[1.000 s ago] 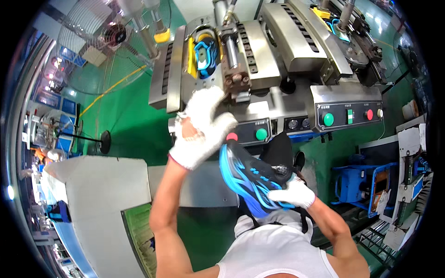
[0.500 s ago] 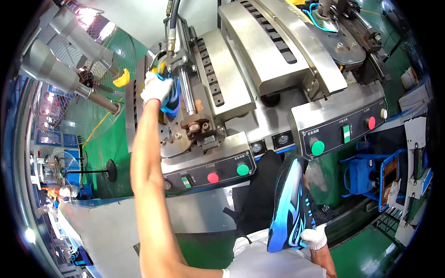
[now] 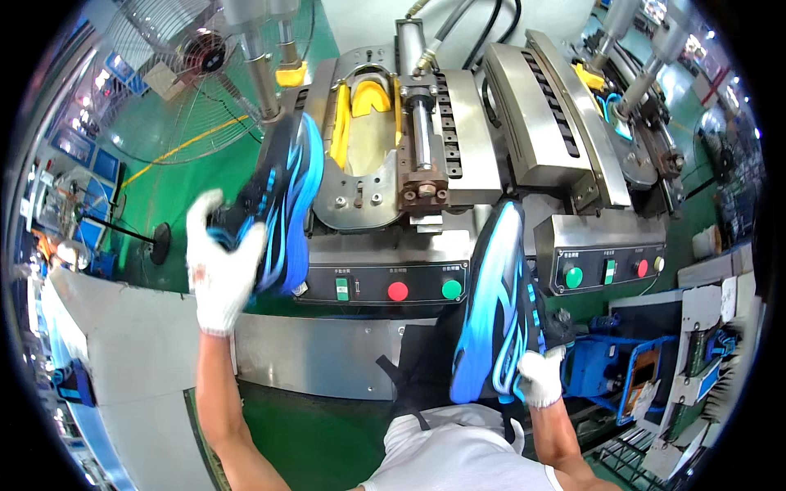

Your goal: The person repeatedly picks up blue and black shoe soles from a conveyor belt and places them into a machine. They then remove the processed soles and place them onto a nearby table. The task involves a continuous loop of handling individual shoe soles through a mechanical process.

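My left hand (image 3: 219,266), in a white glove, is closed around the ankle part of a blue and black sports shoe (image 3: 288,204), held left of the machine's front with its toe pointing away. My gloved right hand (image 3: 541,376) grips the heel end of another blue and black sports shoe (image 3: 495,303), tilted so its blue sole edge shows. That shoe stands in front of the gap between the two press stations. Ahead of me, the left station's metal plate (image 3: 344,200) has yellow pads (image 3: 371,98) around its hollow, with no shoe in it.
Control panels with green and red buttons line the front, one at the left station (image 3: 377,284) and one at the right (image 3: 610,270). A caged fan (image 3: 205,53) stands at the far left. To the right is a blue metal frame (image 3: 594,368). A white-grey surface (image 3: 131,352) lies left.
My left hand has lifted the shoe out of the left station and drawn it back toward me, baring the yellow pads. My view has turned left; the right hand still holds its shoe.
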Tool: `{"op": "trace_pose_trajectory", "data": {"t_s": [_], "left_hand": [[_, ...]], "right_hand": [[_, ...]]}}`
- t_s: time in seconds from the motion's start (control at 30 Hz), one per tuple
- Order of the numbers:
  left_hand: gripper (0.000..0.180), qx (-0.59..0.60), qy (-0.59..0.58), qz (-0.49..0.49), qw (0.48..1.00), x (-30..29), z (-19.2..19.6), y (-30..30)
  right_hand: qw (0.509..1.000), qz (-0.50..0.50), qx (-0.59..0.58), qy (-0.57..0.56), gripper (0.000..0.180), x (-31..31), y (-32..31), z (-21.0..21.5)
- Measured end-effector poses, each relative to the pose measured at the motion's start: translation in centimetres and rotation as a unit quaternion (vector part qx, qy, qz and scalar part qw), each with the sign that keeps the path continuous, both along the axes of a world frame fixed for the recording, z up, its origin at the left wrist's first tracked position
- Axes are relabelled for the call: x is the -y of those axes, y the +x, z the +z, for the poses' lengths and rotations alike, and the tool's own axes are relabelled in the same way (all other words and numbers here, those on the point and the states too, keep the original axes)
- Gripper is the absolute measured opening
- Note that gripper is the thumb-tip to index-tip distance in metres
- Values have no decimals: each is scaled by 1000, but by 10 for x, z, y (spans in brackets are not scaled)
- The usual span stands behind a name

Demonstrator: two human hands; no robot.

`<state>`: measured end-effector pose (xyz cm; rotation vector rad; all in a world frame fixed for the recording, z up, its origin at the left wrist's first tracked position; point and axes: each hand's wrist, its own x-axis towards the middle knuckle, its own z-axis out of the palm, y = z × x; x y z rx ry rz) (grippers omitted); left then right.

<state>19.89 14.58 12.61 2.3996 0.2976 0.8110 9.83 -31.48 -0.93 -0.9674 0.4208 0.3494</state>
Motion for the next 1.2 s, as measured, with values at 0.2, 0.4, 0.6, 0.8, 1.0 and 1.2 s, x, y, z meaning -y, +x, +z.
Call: {"op": "trace_pose_trajectory", "data": {"t_s": [0.2, 0.4, 0.6, 0.8, 1.0, 1.2], "left_hand": [[67, -131, -39, 160, 978, -32, -102, -199], [66, -258, -31, 221, 940, -49, -212, -279], [76, -198, -50, 171, 964, -48, -292, -316], [71, -211, -85, 178, 957, -49, -284, -307], [65, -226, -91, 227, 943, -49, -278, -282], [72, -205, -193, 305, 910, -15, -277, -265]], "right_hand": [[979, 109, 167, -32, 45, -132, 151, 87], [938, 237, 217, -130, 21, -268, 308, 127], [826, 240, 121, -496, 36, -322, 448, 68], [617, 225, 214, -723, 57, -379, 454, 1], [628, 221, 203, -718, 62, -383, 439, 23], [663, 257, 302, -636, 61, -363, 365, 64]]}}
